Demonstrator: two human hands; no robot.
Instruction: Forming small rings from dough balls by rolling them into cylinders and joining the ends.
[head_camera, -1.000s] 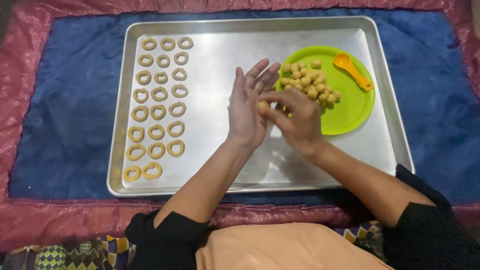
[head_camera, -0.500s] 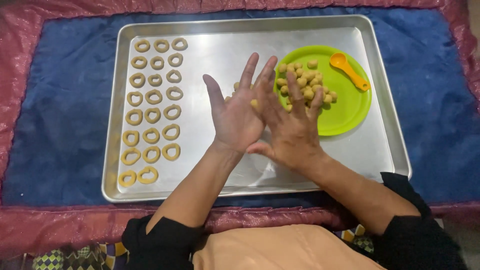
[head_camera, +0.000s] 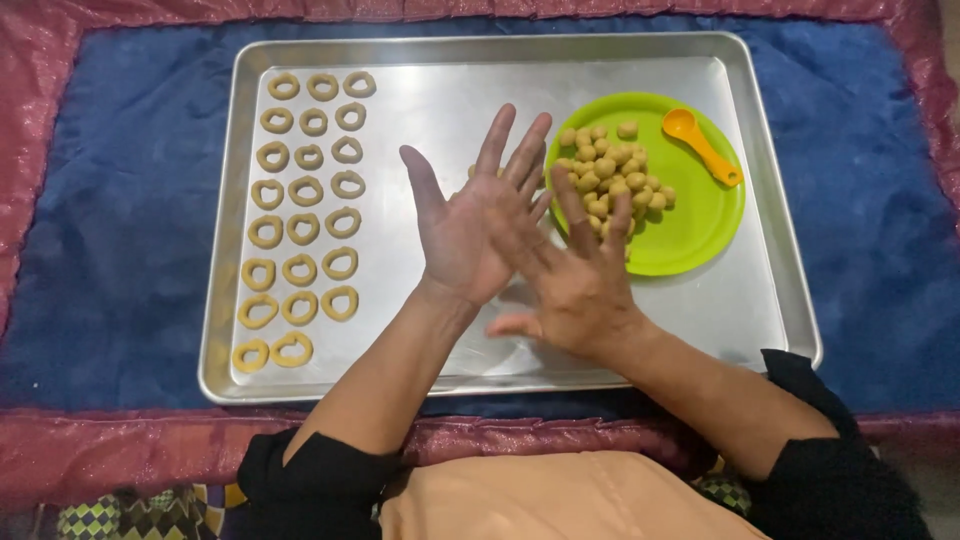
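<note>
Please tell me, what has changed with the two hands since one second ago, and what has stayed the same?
The left hand and right hand opened flat, palms pressed together, right fingers sliding forward over the left palm; the dough ball is now hidden. The dough rings, green plate and orange spoon stayed put.

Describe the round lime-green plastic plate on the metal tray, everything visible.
The round lime-green plastic plate lies flat on the right half of the silver metal baking tray. It is glossy with a shallow rim. A heap of small tan dough balls fills its left side; an orange plastic measuring spoon lies at its upper right. The right hand's fingertips overlap its left edge.
</note>
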